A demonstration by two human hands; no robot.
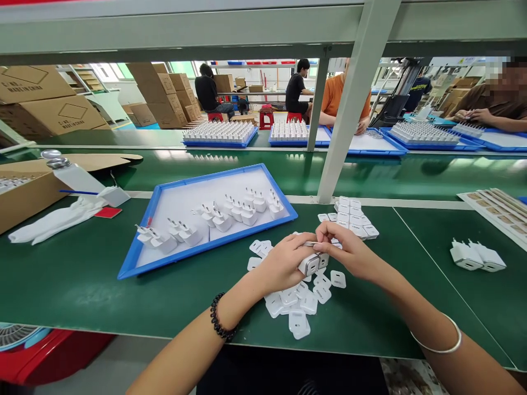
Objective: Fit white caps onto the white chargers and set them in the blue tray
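My left hand (284,263) is closed round a small white plug charger (310,265) held just above the green bench. My right hand (346,249) pinches at the charger's top, where its metal pins show; whether it holds a thin piece there I cannot tell. Under both hands lie several loose white rounded-square stickers (298,307). A blue-rimmed white tray (153,216) to the left carries several white chargers (230,211) standing pins up.
A sheet of white stickers (354,216) lies beyond my hands. Two chargers (477,256) rest at the right. White gloves (53,219) and an open cardboard box (24,189) sit at the left. A grey post (349,109) rises ahead. Other people work across the belt.
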